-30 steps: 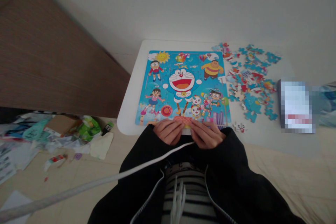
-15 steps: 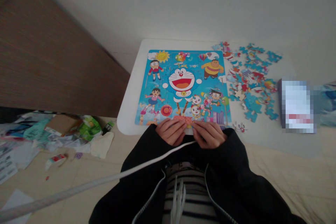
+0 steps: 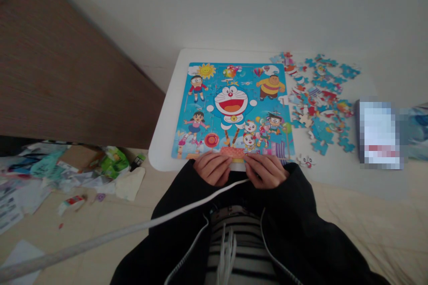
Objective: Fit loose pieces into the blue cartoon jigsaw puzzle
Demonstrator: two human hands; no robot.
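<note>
A blue cartoon jigsaw puzzle (image 3: 247, 71) lies flat on the white table, its picture largely assembled around a laughing blue-and-white cat figure. At its near edge my left hand (image 3: 213, 169) has its fingers curled together, tips beside an orange-pink patterned patch of the picture. My right hand (image 3: 266, 171) is also closed at this edge, thumb and fingertips together just right of that patch. Whatever either hand pinches is hidden by the fingers. A yellow strip shows between the two hands. Many loose jigsaw pieces (image 3: 321, 129) are heaped right of the puzzle.
The white table (image 3: 163, 142) stands against a pale wall. A phone (image 3: 379, 133), blurred out, lies on the right, with a clear plastic item (image 3: 417, 133) behind it. A white cord (image 3: 110, 234) crosses before me. Brown furniture (image 3: 73, 67) and floor litter (image 3: 90, 164) are at left.
My left hand has shifted slightly left, uncovering more of the orange-pink patch and the yellow strip. My right hand stays almost where it was.
</note>
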